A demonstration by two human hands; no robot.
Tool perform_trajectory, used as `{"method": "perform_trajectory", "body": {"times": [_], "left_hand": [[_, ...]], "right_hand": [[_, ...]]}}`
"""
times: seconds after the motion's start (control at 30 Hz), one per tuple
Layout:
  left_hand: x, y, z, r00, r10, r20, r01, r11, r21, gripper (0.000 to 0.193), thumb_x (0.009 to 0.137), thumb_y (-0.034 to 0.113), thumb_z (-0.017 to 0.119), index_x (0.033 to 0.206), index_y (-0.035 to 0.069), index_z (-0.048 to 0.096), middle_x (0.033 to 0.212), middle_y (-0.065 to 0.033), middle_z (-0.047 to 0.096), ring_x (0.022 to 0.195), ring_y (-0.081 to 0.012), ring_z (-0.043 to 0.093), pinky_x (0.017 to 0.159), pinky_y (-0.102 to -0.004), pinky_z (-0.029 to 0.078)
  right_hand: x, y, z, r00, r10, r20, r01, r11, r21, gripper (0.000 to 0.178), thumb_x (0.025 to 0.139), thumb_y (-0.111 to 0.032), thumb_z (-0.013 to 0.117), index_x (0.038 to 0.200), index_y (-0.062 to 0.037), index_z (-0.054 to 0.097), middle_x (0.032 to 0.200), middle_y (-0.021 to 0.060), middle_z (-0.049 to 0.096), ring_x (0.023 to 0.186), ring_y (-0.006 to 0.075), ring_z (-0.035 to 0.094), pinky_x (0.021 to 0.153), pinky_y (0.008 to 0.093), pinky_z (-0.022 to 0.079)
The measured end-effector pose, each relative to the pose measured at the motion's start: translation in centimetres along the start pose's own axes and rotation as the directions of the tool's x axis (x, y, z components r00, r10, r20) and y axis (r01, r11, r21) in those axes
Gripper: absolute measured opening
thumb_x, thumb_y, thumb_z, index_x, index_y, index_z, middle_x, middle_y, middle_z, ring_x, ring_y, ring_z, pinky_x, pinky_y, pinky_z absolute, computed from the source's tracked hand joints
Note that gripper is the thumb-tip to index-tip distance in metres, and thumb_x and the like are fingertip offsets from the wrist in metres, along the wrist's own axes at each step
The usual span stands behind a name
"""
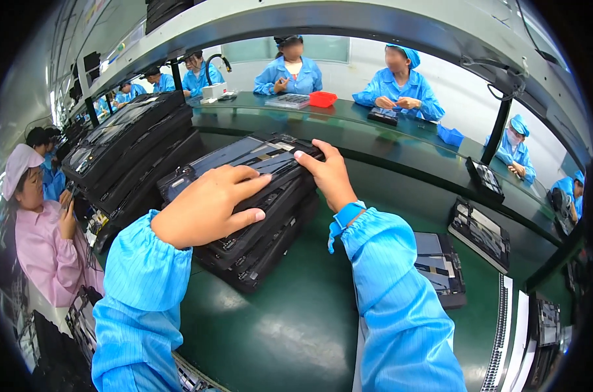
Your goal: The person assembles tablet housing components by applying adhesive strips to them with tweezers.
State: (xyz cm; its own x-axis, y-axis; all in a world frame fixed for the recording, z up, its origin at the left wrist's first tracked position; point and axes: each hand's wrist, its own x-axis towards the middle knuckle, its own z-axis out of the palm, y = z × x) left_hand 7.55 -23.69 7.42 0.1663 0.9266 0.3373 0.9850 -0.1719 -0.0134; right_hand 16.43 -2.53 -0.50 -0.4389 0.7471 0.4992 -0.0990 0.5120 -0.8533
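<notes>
In front of me a stack of black trays (257, 261) stands on the green table, left of the middle. The top tray (215, 153) carries flat electronic parts: a dark glossy panel, black strips and small boards. My left hand (208, 202) lies over the near side of this tray, index finger and thumb stretched apart. My right hand (330, 173) holds the tray's right end, thumb on top and the other fingers around the corner, partly hidden. A blue band circles my right wrist.
Taller piles of black trays (126, 153) stand at the left. More loaded trays lie right of my arm (440, 268) and farther right (479, 232). A raised green conveyor (244, 117) runs behind. Co-workers in blue sit across it; a person in pink (54, 242) is at left.
</notes>
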Motion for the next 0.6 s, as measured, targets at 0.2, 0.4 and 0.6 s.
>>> {"method": "perform_trajectory", "body": {"times": [0.2, 0.4, 0.6], "left_hand": [[-1.1, -0.8, 0.0, 0.975, 0.057, -0.213, -0.039, 0.995, 0.089, 0.057, 0.078, 0.026, 0.063, 0.121, -0.006, 0.044, 0.123, -0.0231, 0.047, 0.116, -0.0356, 0.043, 0.097, -0.0395, 0.034], [-2.8, -0.9, -0.3, 0.999, -0.046, 0.004, 0.046, 0.999, 0.019, 0.049, 0.082, 0.017, 0.053, 0.127, -0.001, 0.042, 0.134, -0.0147, 0.039, 0.126, -0.0291, 0.034, 0.104, -0.0366, 0.024], [-2.4, -2.9, 1.0, 0.951, 0.168, -0.260, -0.002, 0.842, 0.539, 0.036, 0.087, 0.019, 0.051, 0.117, -0.001, 0.051, 0.132, -0.0174, 0.040, 0.119, -0.0326, 0.041, 0.098, -0.0353, 0.031]], "right_hand": [[1.0, 0.2, -1.8, 1.000, -0.015, 0.021, 0.018, 0.988, -0.152, 0.076, 0.071, -0.048, 0.064, 0.119, 0.0085, 0.046, 0.117, 0.0272, 0.047, 0.112, 0.0393, 0.043, 0.096, 0.0407, 0.034], [2.4, -10.6, -18.0, 0.917, -0.228, 0.327, 0.334, 0.886, -0.321, 0.036, 0.078, -0.032, 0.058, 0.097, -0.0023, 0.062, 0.086, 0.0131, 0.063, 0.071, 0.0177, 0.059, 0.066, 0.0324, 0.047], [-13.7, -21.3, -20.5, 0.944, 0.142, 0.298, 0.119, 0.695, -0.709, 0.023, 0.075, -0.014, 0.061, 0.094, -0.0009, 0.062, 0.089, 0.0097, 0.062, 0.083, 0.0187, 0.059, 0.072, 0.0294, 0.047]]}}
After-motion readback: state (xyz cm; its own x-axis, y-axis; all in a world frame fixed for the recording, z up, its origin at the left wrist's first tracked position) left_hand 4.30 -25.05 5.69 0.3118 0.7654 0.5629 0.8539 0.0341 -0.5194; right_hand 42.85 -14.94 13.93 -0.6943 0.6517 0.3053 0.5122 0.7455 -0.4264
